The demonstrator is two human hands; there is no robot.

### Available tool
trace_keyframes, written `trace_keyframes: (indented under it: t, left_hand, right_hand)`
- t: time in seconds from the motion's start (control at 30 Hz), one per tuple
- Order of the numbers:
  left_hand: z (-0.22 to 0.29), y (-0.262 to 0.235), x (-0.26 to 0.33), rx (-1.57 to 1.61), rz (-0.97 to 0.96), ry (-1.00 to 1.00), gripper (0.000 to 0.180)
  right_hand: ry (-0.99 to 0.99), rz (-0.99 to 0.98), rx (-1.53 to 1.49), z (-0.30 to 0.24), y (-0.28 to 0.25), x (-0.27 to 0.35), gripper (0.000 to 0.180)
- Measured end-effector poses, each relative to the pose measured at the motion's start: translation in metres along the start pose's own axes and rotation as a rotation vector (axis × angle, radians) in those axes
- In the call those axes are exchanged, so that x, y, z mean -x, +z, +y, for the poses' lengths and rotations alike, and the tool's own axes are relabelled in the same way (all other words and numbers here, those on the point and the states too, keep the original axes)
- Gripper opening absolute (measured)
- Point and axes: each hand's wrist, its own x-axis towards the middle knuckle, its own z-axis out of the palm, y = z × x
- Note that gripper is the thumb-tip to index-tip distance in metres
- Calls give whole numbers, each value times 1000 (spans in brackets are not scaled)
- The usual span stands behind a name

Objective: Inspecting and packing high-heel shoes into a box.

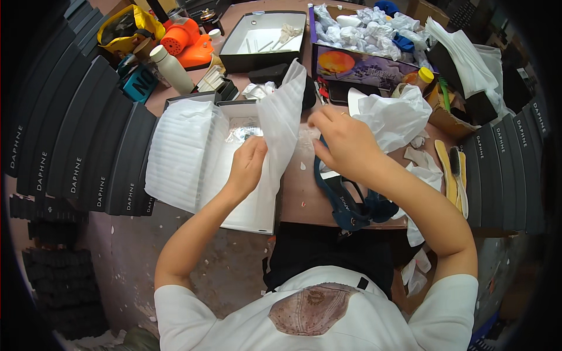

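An open shoe box (249, 221) lies in front of me, lined with a white foam sheet (181, 155) that folds out over its left side and stands up on its right. My left hand (247, 167) is over the box, its fingers closed at the raised part of the sheet; the fingertips are partly hidden. A small clear packet (243, 130) lies inside. To the right, my right hand (348, 140) hovers with thumb and forefinger apart, and no held thing shows. Below it is a pair of dark teal sandals (348, 213), partly covered by my hand and forearm.
Dark shoe boxes are stacked at left (82, 140) and right (503, 169). Behind stand a purple carton (351, 73) of crumpled paper, a shallow tray box (263, 62) and a white bottle (171, 70). Tissue paper (395, 120) and brushes (459, 175) lie at right.
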Motion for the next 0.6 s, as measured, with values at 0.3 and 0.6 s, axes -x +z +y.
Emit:
trace_keyframes:
  t: [0.3,0.6]
  left_hand:
    - [80,10,26,-485,-150,783,11]
    - [39,0,15,-500,-362,97,89]
  right_hand:
    - [-413,130,155,21,10,-4,20]
    - [-392,-926,-305,-29,-8,38,54]
